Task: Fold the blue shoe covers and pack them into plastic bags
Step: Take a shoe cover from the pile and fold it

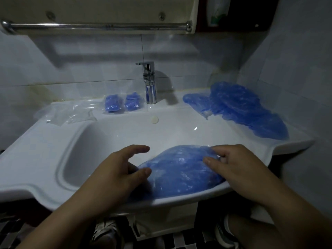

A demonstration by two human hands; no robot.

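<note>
Roughly early.
- Sink (pixel 45 141): basin drops away behind the work, front rim edge just under it.
- Unfolded pile (pixel 248 112): right rear ledge, still to do.
- Shoe cover (pixel 179 173): flat on the front rim. Left hand (pixel 115 175) is spread with its thumb touching the cover; right hand (pixel 239 168) pinches the cover's right end.
- Empty plastic bags (pixel 68 112): left rear.
- Two packed bags (pixel 124 103): beside them.

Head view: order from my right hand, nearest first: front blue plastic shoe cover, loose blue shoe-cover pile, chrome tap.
1. Front blue plastic shoe cover, held by the right hand.
2. Loose blue shoe-cover pile, right rear.
3. Chrome tap, back centre.
</note>
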